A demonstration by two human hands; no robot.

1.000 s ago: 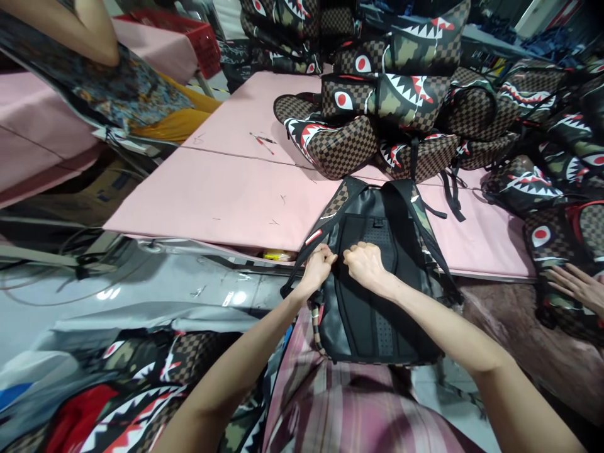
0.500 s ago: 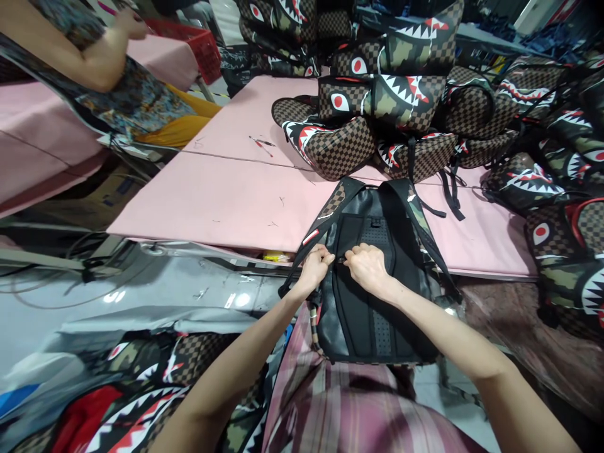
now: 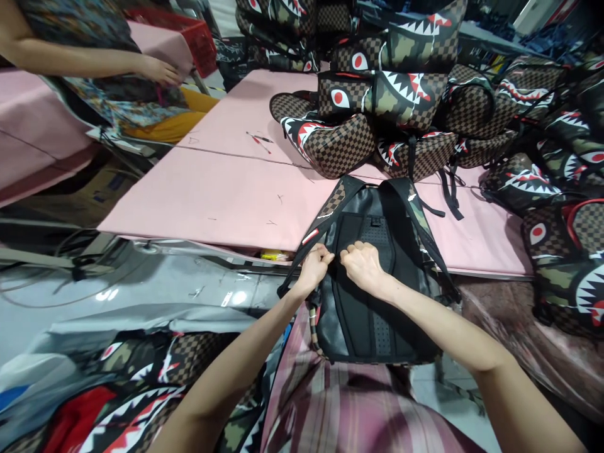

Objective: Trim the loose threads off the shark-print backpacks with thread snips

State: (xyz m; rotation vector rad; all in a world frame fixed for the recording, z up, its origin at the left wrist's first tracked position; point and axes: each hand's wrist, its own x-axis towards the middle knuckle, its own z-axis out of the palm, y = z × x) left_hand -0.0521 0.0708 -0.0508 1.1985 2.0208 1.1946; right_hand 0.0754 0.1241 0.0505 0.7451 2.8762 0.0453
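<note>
A black backpack point(image 3: 363, 321) rests back panel up, its top on the pink table and its lower end over my lap. Its shoulder straps spread to either side, with checkered and camouflage patches. My left hand point(image 3: 316, 267) is closed in a pinch over the left edge of the back panel, beside the left strap point(image 3: 325, 220). Close by on the right, my right hand point(image 3: 362, 265) is closed in a fist against the padded panel, knuckles up. Only a small gap parts the two hands. Whatever is between the fingers of either hand is too small or hidden.
Checkered shark-face backpacks point(image 3: 382, 100) are piled along the far side of the pink table point(image 3: 226, 195). More bags point(image 3: 136, 402) lie at lower left. A red-handled tool point(image 3: 259, 143) lies on the table. At upper left sits another person point(image 3: 123, 94) near a red crate point(image 3: 198, 47).
My right hand has moved slightly left, closer to my left hand. The backpack stays in place. The other person's arm has come down from a raised position.
</note>
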